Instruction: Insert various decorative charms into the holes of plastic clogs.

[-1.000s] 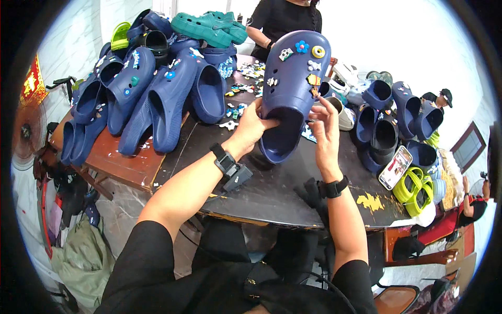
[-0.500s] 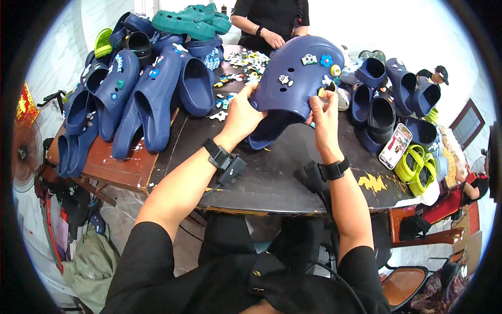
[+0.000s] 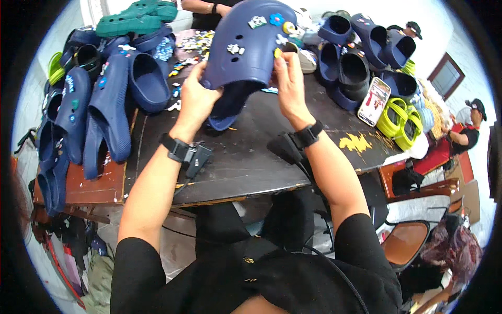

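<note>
I hold a navy blue foam clog (image 3: 246, 52) up above the dark table (image 3: 246, 157), its toe turned toward me. Several small charms are stuck in the holes of its upper. My left hand (image 3: 194, 97) grips the clog's left side near the opening. My right hand (image 3: 290, 78) holds the right edge, its fingertips pinching a small yellow charm (image 3: 277, 52) against the upper. Both wrists wear black bands with small devices attached.
Navy clogs (image 3: 104, 115) lie in rows at the left, green clogs (image 3: 137, 18) behind them. More navy clogs (image 3: 355, 63) and yellow-green ones (image 3: 397, 120) sit at the right beside a phone (image 3: 374, 100). Loose charms (image 3: 191, 44) litter the far table. Another person (image 3: 209, 8) stands opposite.
The clog has been lifted higher and tipped toward me, and my right fingers have shifted up onto its upper at the yellow charm.
</note>
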{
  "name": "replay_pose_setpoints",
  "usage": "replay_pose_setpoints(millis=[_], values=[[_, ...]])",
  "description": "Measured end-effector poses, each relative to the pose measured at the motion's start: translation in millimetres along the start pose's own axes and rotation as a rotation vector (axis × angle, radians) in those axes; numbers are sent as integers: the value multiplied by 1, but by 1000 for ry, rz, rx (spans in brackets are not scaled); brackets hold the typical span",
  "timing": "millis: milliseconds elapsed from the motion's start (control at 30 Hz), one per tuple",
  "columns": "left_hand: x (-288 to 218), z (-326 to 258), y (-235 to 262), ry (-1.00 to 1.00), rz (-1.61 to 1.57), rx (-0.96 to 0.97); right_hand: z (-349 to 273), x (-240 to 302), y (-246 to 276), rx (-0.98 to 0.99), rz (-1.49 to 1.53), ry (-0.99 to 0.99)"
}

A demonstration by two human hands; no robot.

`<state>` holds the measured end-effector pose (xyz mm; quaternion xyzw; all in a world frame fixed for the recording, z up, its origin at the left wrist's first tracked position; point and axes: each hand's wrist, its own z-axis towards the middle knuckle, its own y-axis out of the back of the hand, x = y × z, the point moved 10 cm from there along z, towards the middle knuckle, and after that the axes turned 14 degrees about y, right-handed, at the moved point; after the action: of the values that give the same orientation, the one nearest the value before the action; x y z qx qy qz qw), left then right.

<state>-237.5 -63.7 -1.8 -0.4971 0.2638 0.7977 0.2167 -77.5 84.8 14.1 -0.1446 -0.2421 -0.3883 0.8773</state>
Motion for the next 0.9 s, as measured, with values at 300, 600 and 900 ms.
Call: replay_pose_setpoints(millis=[300, 600, 900], values=[[-2, -2, 0, 32, -47, 30, -1, 3, -4, 9, 11, 30], [-4, -2, -1, 22, -76, 49, -6, -1, -4, -44, 117, -4], [1, 0, 3, 58, -127, 33, -8, -10, -11, -141, 425, -88]])
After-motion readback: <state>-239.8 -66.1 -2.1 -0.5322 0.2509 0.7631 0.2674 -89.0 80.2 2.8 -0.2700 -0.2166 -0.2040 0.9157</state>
